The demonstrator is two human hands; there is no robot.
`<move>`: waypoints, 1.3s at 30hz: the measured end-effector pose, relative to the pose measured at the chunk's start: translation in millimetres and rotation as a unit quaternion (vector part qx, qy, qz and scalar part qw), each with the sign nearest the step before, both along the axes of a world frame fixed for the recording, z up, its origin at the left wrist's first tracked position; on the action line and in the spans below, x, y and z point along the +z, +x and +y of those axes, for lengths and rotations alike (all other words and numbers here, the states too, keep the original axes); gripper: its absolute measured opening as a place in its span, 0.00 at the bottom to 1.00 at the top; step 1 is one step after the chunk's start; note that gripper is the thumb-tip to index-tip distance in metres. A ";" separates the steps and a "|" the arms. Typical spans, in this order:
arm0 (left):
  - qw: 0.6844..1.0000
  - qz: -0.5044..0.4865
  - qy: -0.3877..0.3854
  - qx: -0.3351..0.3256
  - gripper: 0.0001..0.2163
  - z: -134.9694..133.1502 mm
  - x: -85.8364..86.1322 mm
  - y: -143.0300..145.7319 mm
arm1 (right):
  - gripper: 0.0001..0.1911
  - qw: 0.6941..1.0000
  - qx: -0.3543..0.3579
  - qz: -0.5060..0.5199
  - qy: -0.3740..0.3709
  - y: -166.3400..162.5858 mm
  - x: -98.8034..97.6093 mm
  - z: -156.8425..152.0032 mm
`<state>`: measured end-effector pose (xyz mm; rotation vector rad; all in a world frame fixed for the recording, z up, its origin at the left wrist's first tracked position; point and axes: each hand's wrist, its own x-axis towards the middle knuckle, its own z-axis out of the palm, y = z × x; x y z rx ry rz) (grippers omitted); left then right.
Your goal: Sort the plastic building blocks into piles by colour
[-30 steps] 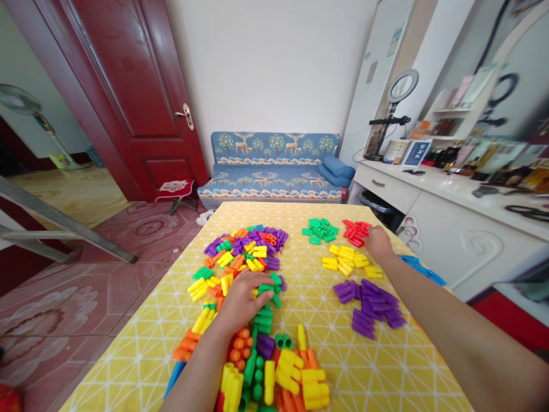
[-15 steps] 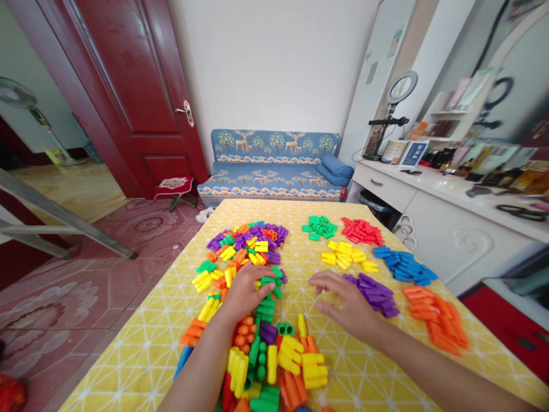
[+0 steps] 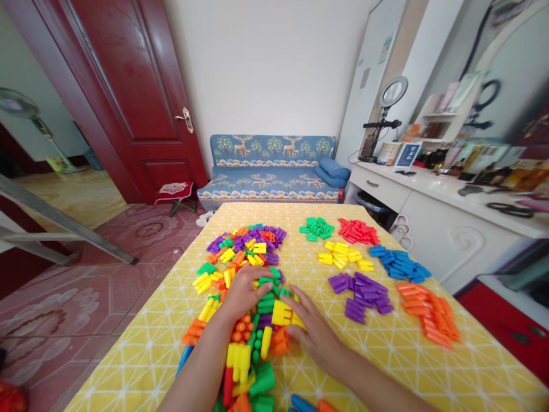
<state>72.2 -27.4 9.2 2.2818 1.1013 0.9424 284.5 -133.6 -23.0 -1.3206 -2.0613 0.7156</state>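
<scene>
A mixed pile of colourful plastic blocks (image 3: 246,269) covers the left half of the yellow-clothed table (image 3: 386,366). My left hand (image 3: 243,293) lies palm-down on this pile, fingers spread over green blocks (image 3: 266,300). My right hand (image 3: 312,331) is at the pile's right edge. Its thumb and fingers close around a yellow block (image 3: 282,313). To the right the blocks lie in piles by colour: green pile (image 3: 317,228), red pile (image 3: 358,230), yellow pile (image 3: 343,255), blue pile (image 3: 398,263), purple pile (image 3: 360,290), orange pile (image 3: 429,316).
Beyond the table stands a blue patterned sofa (image 3: 274,171), with a dark red door (image 3: 137,97) to its left. A white cabinet (image 3: 450,223) with a ring light (image 3: 392,94) and bottles runs along the right. A small red stool (image 3: 175,190) sits on the tiled floor.
My right hand came back from the red pile at the far right, crossed the table to the left and closed on a yellow block at the mixed pile. My left hand stayed put.
</scene>
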 end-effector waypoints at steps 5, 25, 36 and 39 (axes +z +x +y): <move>1.000 0.003 0.004 0.004 0.10 -0.1 -1.0 0.8 | 0.27 0.996 -0.074 0.013 0.047 -11.2 -6.9 35.4; 1.000 0.002 -0.003 0.009 0.09 1.6 -2.1 0.2 | 0.06 0.960 -0.110 0.187 0.180 -16.6 13.5 52.1; 1.000 0.013 -0.006 0.008 0.09 0.2 -0.2 -0.4 | 0.14 0.946 -0.216 0.168 0.172 1.2 19.1 52.1; 1.000 0.012 -0.007 0.006 0.10 1.0 -0.9 -0.8 | 0.12 0.942 -0.265 0.059 0.195 37.3 36.4 77.5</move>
